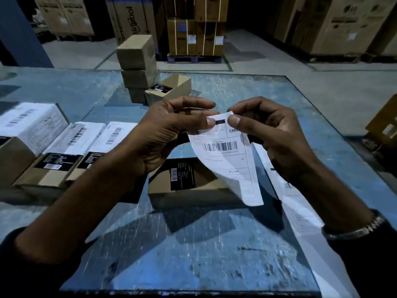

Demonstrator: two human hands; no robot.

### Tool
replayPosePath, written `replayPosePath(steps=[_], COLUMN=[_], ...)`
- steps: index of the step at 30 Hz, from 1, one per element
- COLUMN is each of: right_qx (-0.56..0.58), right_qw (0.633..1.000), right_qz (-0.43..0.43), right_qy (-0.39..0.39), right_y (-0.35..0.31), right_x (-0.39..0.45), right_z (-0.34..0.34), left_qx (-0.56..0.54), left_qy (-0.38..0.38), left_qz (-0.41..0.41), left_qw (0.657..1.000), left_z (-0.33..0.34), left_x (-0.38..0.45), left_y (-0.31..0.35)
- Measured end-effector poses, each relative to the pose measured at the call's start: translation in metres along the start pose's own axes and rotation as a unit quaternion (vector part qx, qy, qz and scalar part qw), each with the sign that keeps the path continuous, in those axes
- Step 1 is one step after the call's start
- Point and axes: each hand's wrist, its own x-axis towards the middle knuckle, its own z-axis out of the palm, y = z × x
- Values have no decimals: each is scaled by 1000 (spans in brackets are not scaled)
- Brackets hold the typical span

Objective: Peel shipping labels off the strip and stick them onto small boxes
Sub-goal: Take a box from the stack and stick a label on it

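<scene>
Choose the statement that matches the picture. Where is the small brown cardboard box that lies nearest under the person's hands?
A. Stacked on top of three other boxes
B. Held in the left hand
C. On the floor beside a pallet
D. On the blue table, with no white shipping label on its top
D: the small brown cardboard box sits on the blue table, showing only a black printed sticker; the white shipping label is pinched by both hands above it.

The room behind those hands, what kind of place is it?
Most likely a warehouse packing area. Tall appliance cartons stand on the concrete floor, strapped boxes sit on a pallet, and small labelled boxes line the blue table.
</scene>
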Motion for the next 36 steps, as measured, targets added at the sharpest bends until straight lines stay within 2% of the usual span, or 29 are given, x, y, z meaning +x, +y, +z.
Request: replayPosePath(steps=[8,15,18,20,22,25,28,31,34,36], right_qx=[-11,-7,22,45,78,102,122,120,95,85], right_qw=[1000,999,999,998,995,992,987,981,980,980], right_qz=[10,25,33,43,56,68,102,149,169,177], right_qy=[-13,20,16,12,15,21,3,-39,-46,-43], right_y=[-2,1,4,4,4,0,-5,-6,-4,-4], right_x=[-2,1,1,0,0,-2,-4,-5,-5,-5], right_z=[0,-3,1,5,6,6,5,3,0,-1], left_qx=[4,3,41,112,179,174,174,125,80,115], left_qy=[-3,-6,-1,26,89,137,117,100,142,181], left_qz=[-13,-20,-25,-25,-12,9,17,20,38,59], left_qw=[1000,1000,999,993,980,975,978,987,986,975], left_z=[1,2,1,-2,-5,-8,0,6,7,12], left_x=[0,-1,-9,-20,-32,-59,-90,-105,-112,-120], left_y=[-7,-7,2,6,5,2,-9,-24,-31,-31])
